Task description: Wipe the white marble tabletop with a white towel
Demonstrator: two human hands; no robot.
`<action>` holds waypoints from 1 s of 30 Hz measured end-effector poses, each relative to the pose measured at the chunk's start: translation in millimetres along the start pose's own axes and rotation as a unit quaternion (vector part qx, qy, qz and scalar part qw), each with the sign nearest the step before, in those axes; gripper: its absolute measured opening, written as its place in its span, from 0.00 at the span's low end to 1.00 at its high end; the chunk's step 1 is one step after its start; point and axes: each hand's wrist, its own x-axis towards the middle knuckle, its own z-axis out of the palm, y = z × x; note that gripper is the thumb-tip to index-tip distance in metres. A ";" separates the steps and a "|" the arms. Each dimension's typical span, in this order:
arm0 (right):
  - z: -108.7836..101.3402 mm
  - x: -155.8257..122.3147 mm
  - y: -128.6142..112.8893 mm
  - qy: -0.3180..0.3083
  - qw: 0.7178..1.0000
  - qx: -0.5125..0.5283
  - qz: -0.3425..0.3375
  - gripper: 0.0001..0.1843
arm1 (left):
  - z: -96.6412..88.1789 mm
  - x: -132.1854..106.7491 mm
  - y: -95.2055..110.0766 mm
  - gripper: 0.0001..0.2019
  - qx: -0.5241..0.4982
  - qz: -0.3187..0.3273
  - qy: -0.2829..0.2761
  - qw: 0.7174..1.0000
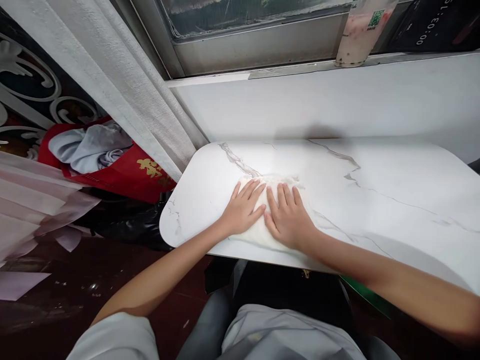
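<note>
A white folded cloth lies flat on the white marble-look table, near its front left part. My left hand rests palm down on the cloth, fingers stretched out and close together. My right hand lies flat right beside it, also palm down on the cloth, fingers extended toward the window. The thumbs nearly touch. Neither hand grips anything. Most of the cloth is hidden under both hands.
A tall plastic drink cup stands on the window sill at the back right. A grey curtain hangs at the left. Beside the table, a red bag holds grey clothing. Pink fabric lies at far left.
</note>
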 end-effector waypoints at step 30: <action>50.1 140.3 151.8 -0.033 0.998 0.047 0.018 0.33 | 8.9 196.6 -28.8 0.27 0.035 -0.070 0.065 0.995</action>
